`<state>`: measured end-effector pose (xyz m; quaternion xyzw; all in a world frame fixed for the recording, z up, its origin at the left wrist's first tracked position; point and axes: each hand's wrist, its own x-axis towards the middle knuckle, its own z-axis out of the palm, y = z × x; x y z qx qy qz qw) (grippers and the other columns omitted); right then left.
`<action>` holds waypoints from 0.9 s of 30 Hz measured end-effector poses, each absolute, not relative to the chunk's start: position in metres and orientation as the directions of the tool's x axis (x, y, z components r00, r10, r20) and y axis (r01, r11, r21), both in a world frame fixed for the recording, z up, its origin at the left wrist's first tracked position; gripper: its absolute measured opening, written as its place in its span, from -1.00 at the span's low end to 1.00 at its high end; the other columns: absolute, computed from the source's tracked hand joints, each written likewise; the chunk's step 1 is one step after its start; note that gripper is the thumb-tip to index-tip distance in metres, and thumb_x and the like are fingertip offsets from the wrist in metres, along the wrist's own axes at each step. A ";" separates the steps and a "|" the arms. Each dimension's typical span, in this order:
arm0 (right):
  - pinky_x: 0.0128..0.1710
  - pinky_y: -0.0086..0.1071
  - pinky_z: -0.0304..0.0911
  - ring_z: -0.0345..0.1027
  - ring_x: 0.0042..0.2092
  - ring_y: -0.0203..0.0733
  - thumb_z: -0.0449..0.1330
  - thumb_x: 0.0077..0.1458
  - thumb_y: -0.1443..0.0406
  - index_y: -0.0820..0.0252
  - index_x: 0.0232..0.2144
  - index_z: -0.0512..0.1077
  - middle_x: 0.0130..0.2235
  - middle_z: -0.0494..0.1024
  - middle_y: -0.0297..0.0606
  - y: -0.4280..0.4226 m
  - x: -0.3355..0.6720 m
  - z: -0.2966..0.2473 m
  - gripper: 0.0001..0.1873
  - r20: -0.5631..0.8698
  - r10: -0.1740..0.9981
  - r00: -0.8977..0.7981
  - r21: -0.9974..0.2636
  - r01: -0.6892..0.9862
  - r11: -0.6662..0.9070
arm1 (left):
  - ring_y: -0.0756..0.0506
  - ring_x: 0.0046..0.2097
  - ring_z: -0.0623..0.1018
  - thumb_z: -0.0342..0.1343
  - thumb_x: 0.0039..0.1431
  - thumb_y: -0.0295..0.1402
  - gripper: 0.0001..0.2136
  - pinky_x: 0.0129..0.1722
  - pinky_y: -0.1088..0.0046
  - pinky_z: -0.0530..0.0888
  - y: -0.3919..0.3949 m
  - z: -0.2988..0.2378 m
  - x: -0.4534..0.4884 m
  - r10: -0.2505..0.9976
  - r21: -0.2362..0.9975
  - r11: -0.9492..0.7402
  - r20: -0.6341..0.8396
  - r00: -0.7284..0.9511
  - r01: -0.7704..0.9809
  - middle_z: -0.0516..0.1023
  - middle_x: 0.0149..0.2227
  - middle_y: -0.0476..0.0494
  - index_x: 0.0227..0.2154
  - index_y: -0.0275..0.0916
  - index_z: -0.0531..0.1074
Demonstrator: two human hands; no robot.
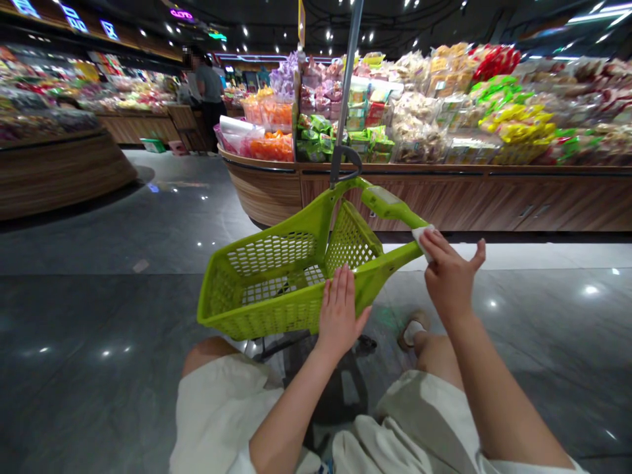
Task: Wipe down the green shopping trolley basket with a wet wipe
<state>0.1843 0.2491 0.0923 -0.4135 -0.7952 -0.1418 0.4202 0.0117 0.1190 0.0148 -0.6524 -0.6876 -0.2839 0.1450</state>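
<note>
Your left hand (338, 316) rests open, fingers spread, on the rim of the green plastic shopping cart (257, 324); your right hand (449, 280) pinches a white wipe (422, 241) against its handle. Pressing hard could tip the cart or roll it over the polished floor (99, 316) toward the snack display (419, 112).

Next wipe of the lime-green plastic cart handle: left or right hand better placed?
Right, probably. The right hand pinches a white tissue against the lime-green plastic cart handle, right at the spot. The left hand lies flat and empty on the lime-green basket rim, farther from the handle.
</note>
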 end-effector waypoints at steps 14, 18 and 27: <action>0.39 0.09 -0.41 0.37 0.21 -0.14 -0.06 0.09 0.54 0.03 0.16 0.37 0.19 0.49 -0.23 0.246 0.185 0.081 -0.36 0.822 0.481 -0.304 -0.104 0.750 0.653 | -0.25 0.46 -0.08 -0.06 0.33 -0.09 -0.21 0.39 0.06 0.09 0.119 0.015 0.012 0.818 0.183 0.011 0.564 -0.114 0.983 -0.02 0.43 -0.42 0.39 -0.46 -0.28; 0.42 -0.07 -0.45 0.33 0.24 -0.20 -0.05 0.16 0.52 0.07 0.21 0.31 0.19 0.48 -0.21 0.210 0.148 0.062 -0.39 0.774 0.411 -0.482 -0.011 0.638 0.770 | -0.25 0.46 -0.07 -0.01 0.31 -0.13 -0.20 0.38 0.05 0.10 0.119 0.015 0.013 0.816 0.204 0.004 0.565 -0.121 0.979 -0.01 0.43 -0.41 0.40 -0.45 -0.29; 0.40 0.04 -0.50 0.37 0.21 -0.14 -0.05 0.14 0.53 0.01 0.17 0.36 0.19 0.48 -0.23 0.252 0.184 0.076 -0.39 0.846 0.447 -0.291 -0.104 0.732 0.674 | -0.24 0.46 -0.08 -0.04 0.33 -0.11 -0.21 0.39 0.06 0.09 0.120 0.013 0.010 0.815 0.199 -0.017 0.571 -0.102 0.980 -0.02 0.43 -0.42 0.39 -0.45 -0.28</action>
